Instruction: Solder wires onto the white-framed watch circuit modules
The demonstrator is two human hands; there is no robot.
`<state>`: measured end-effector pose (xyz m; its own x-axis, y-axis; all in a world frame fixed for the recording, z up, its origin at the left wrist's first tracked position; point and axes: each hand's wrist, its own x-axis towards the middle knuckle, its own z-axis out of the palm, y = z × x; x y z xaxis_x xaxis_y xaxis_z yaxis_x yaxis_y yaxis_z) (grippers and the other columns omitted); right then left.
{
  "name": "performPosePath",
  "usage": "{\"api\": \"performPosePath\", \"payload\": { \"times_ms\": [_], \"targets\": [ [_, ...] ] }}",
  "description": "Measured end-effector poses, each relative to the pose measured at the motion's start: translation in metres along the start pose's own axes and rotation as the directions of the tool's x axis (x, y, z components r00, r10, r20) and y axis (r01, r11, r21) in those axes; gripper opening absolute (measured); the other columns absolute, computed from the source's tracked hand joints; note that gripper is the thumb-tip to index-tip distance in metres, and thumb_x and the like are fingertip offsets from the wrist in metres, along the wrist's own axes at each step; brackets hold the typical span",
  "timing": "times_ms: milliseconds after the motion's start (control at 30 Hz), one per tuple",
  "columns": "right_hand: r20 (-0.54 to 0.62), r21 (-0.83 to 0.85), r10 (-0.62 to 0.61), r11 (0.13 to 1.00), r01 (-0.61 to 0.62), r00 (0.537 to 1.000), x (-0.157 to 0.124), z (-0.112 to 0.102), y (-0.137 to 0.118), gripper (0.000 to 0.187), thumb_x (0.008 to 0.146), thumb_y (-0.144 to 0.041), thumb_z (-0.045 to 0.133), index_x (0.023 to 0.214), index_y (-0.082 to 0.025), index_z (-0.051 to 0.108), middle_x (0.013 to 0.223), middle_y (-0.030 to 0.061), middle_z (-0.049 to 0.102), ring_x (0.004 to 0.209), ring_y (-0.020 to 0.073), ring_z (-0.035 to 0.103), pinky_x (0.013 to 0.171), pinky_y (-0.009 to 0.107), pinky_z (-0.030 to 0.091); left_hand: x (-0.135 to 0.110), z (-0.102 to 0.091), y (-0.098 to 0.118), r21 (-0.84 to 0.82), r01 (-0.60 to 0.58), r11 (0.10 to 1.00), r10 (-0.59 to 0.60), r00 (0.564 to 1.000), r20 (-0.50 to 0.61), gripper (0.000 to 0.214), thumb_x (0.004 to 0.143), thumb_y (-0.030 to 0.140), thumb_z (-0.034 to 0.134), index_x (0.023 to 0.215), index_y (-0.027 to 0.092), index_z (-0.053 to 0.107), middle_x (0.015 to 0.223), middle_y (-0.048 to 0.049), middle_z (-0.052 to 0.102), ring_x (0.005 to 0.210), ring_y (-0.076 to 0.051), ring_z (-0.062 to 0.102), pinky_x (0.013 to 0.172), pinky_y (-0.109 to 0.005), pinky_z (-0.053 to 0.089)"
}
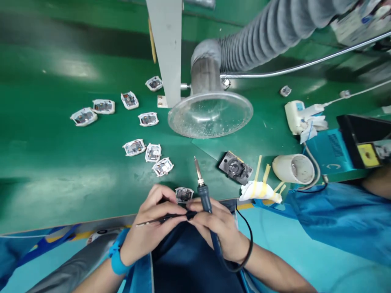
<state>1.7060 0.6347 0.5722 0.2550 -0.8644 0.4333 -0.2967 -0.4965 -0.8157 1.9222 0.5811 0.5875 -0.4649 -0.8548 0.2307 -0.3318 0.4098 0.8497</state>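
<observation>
A soldering iron (205, 197) with a dark blue handle rests in my right hand (226, 232), its metal tip pointing up and away from me. My left hand (149, 224) is closed around dark, slim tweezers (159, 219), whose thin end sticks out leftward. The fingertips of both hands meet at the tweezers' right end; any small part pinched there is hidden. Just beyond my fingers, a white-framed watch case (184, 194) with exposed dark insides lies on the green bench mat (100, 175).
Several similar open cases (153, 152) lie to the left. An extractor hood (210, 116) on a post (168, 49) hangs ahead. Rightward are a black fixture (235, 167), a taped white bundle (261, 191), a white cup (293, 169), a blue soldering station (330, 150) and another person's sleeve (332, 219).
</observation>
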Motion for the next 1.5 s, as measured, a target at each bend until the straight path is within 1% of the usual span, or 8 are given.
{"api": "performPosePath", "payload": {
  "times_ms": [233,400,667,800,1067,1300,1400,1500],
  "targets": [
    [-0.149,-0.256,0.061,0.962,-0.098,0.987,-0.006,-0.015,0.027,0.020,0.100,-0.007,0.054,0.093,-0.022,0.064,0.094,0.0063,0.074,0.091,0.0196,0.073,0.079,0.033,0.062,0.004,0.004,-0.008,0.363,-0.138,0.922,0.097,0.987,0.128,0.031,0.100,0.028,0.065,0.131,0.027,0.068,0.123,-0.0091,0.072,0.114,-0.025,0.064,0.095,-0.041,0.062],
    [-0.179,-0.486,-0.010,0.871,-0.079,0.984,-0.018,-0.025,0.050,0.020,0.096,-0.003,0.058,0.103,-0.021,0.066,0.105,0.0103,0.074,0.097,0.0227,0.070,0.082,0.038,0.062,0.030,-0.042,-0.017,0.405,-0.250,0.879,0.163,0.958,0.237,0.026,0.101,0.029,0.063,0.126,0.030,0.071,0.115,-0.0064,0.076,0.106,-0.021,0.070,0.093,-0.034,0.063],
    [-0.224,-0.496,-0.070,0.867,-0.052,0.972,-0.023,-0.009,0.062,0.023,0.094,-0.003,0.060,0.107,-0.022,0.065,0.110,0.0101,0.075,0.101,0.0249,0.070,0.086,0.044,0.062,0.188,-0.158,-0.040,0.737,0.147,0.660,0.050,0.970,-0.238,0.057,0.103,0.057,0.047,0.115,0.006,0.070,0.112,-0.0021,0.075,0.123,-0.032,0.067,0.108,-0.060,0.051],
    [-0.276,-0.490,-0.082,0.869,-0.067,0.958,-0.017,-0.007,0.062,0.022,0.094,-0.003,0.058,0.103,-0.022,0.066,0.098,0.0070,0.073,0.091,0.0227,0.070,0.078,0.040,0.062,0.228,-0.149,-0.054,0.762,0.195,0.617,0.061,0.954,-0.294,0.064,0.101,0.058,0.041,0.119,0.003,0.067,0.133,-0.0058,0.071,0.139,-0.036,0.056,0.114,-0.050,0.048],
    [-0.322,-0.523,-0.110,0.848,-0.080,0.940,-0.016,-0.007,0.065,0.022,0.095,-0.004,0.057,0.104,-0.022,0.067,0.098,0.0076,0.071,0.091,0.0220,0.068,0.079,0.038,0.061,0.246,-0.111,-0.070,0.790,0.155,0.593,0.042,0.974,-0.222,0.064,0.102,0.056,0.030,0.105,0.008,0.071,0.114,0.0046,0.077,0.120,-0.023,0.070,0.101,-0.036,0.052],
    [-0.363,-0.598,-0.170,0.796,-0.089,0.916,-0.022,-0.010,0.047,0.019,0.092,-0.006,0.069,0.102,-0.022,0.066,0.107,0.0106,0.078,0.102,0.0271,0.069,0.084,0.044,0.060,0.160,-0.106,-0.024,0.788,0.049,0.614,0.087,0.988,-0.129,0.041,0.092,0.038,0.072,0.126,0.015,0.068,0.114,-0.0127,0.077,0.110,-0.034,0.072,0.095,-0.050,0.056],
    [-0.305,-0.539,-0.193,0.842,-0.002,0.933,-0.024,-0.004,0.030,0.016,0.092,-0.008,0.070,0.098,-0.021,0.065,0.104,0.0098,0.079,0.091,0.0228,0.070,0.077,0.039,0.060,0.081,-0.075,-0.002,0.669,-0.194,0.717,0.148,0.981,0.126,0.032,0.097,0.036,0.065,0.127,0.023,0.067,0.115,-0.0092,0.076,0.104,-0.027,0.071,0.090,-0.041,0.056],
    [-0.198,-0.466,-0.189,0.881,0.077,0.962,-0.023,0.008,0.019,0.012,0.095,-0.010,0.066,0.097,-0.021,0.064,0.103,0.0091,0.079,0.087,0.0209,0.070,0.074,0.036,0.058,0.021,-0.032,0.004,0.598,-0.178,0.782,0.094,0.981,0.169,0.029,0.099,0.027,0.062,0.128,0.025,0.066,0.113,-0.0078,0.075,0.100,-0.023,0.069,0.086,-0.036,0.056]
  ]
}}
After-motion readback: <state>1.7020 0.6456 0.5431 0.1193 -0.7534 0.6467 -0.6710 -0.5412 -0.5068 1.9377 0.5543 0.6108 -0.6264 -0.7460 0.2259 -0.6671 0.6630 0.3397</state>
